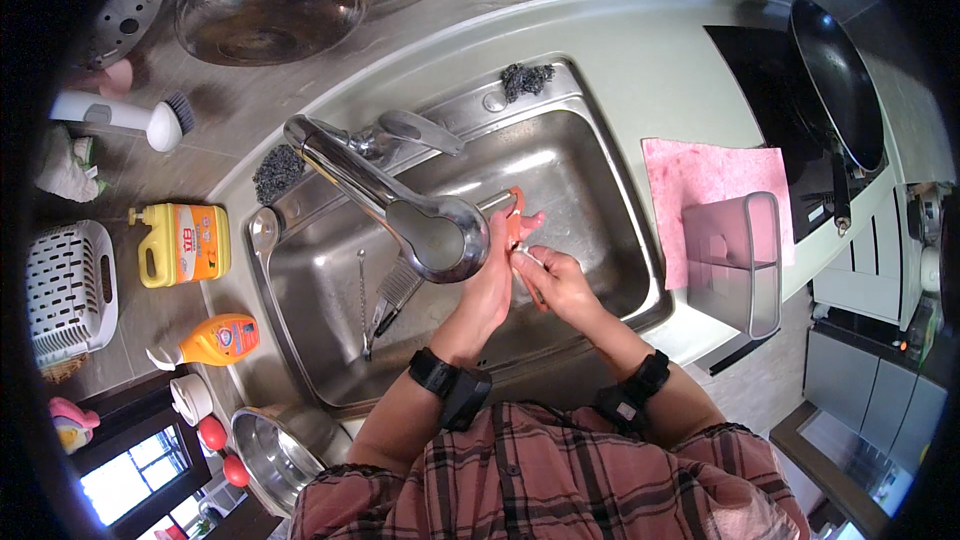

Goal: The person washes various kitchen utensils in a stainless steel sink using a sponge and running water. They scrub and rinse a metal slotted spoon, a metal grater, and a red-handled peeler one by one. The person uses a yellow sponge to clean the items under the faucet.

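Above the stainless steel sink (592, 240), my left hand (491, 285) holds an orange-handled utensil (514, 225), whose exact kind I cannot tell. The fingers of my right hand (559, 281) pinch a small whitish thing against it; what that is stays unclear. The chrome faucet (375, 195) reaches over the basin just left of my hands. On the basin floor lie a thin twisted metal spoon (363, 300) and a comb-like metal tool (400, 286) with a dark part. A ladle-like metal spoon (264, 232) rests along the sink's left rim.
Dark scouring pads (527, 81) sit behind the sink. At right are a pink cloth (705, 165), a clear plastic container (731, 262) and a frying pan (836, 82) on the black cooktop. Yellow detergent bottles (187, 244) and a steel bowl (277, 457) stand at left.
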`<control>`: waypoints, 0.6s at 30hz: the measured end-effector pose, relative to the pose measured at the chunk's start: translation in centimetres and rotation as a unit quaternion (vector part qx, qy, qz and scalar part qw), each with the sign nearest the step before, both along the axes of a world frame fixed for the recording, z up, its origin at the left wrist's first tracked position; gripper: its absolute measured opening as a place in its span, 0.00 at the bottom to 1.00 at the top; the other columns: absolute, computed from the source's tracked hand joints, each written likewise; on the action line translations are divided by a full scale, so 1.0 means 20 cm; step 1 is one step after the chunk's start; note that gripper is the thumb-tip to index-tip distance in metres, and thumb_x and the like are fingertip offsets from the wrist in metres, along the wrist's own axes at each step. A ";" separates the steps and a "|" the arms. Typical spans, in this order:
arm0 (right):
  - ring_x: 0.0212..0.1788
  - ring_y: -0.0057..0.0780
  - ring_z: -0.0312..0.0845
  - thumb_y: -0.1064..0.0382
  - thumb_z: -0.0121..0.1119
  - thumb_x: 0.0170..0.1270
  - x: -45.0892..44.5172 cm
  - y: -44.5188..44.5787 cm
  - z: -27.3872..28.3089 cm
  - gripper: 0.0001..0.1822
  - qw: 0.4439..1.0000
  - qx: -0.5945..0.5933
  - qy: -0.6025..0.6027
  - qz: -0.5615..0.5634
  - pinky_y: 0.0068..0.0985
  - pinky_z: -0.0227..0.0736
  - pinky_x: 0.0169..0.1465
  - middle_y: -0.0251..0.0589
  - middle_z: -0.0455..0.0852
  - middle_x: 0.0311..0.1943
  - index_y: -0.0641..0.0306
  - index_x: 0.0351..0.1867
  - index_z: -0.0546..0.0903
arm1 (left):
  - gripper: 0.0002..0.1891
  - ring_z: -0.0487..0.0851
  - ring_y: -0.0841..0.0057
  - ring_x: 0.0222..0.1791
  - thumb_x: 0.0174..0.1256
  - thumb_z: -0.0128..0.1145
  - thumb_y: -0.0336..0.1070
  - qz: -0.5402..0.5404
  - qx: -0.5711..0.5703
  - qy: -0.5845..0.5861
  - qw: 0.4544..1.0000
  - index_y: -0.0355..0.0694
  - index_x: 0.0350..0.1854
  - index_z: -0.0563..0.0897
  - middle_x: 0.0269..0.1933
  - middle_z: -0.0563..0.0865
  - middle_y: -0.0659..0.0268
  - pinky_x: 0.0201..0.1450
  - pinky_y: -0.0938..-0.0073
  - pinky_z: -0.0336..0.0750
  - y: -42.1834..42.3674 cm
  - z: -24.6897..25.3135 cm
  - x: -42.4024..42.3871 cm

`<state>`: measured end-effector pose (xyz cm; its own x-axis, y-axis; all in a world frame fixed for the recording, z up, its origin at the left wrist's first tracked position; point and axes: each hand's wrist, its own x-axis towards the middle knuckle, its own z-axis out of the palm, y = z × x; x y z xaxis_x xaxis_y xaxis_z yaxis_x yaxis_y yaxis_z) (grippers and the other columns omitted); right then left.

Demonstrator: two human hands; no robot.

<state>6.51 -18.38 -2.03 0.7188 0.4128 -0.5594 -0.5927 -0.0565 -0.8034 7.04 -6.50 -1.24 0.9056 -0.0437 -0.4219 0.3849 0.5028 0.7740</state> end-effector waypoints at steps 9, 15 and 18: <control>0.23 0.13 0.68 0.56 0.48 0.69 -0.03 0.03 -0.04 0.12 0.989 0.138 -0.032 -0.032 0.17 0.62 0.27 0.27 0.76 0.28 0.62 0.41 0.76 | 0.26 0.73 0.78 0.49 0.71 0.37 0.56 -0.026 0.077 -0.025 0.996 0.38 0.57 0.70 0.45 0.79 0.64 0.55 0.72 0.66 0.02 0.03 0.01; 0.21 0.13 0.65 0.52 0.50 0.68 0.01 -0.01 -0.04 0.15 0.996 0.077 0.037 -0.013 0.16 0.60 0.25 0.28 0.74 0.20 0.63 0.36 0.79 | 0.25 0.75 0.75 0.49 0.72 0.36 0.52 -0.012 0.023 0.002 1.000 0.35 0.57 0.70 0.46 0.80 0.59 0.55 0.71 0.68 0.01 0.03 0.01; 0.22 0.15 0.68 0.50 0.50 0.67 0.04 0.01 0.02 0.18 0.999 -0.017 -0.002 -0.041 0.16 0.63 0.26 0.28 0.72 0.17 0.63 0.30 0.80 | 0.25 0.76 0.73 0.49 0.73 0.35 0.49 -0.030 0.016 -0.007 0.999 0.33 0.58 0.69 0.47 0.80 0.56 0.55 0.71 0.69 0.04 0.00 -0.01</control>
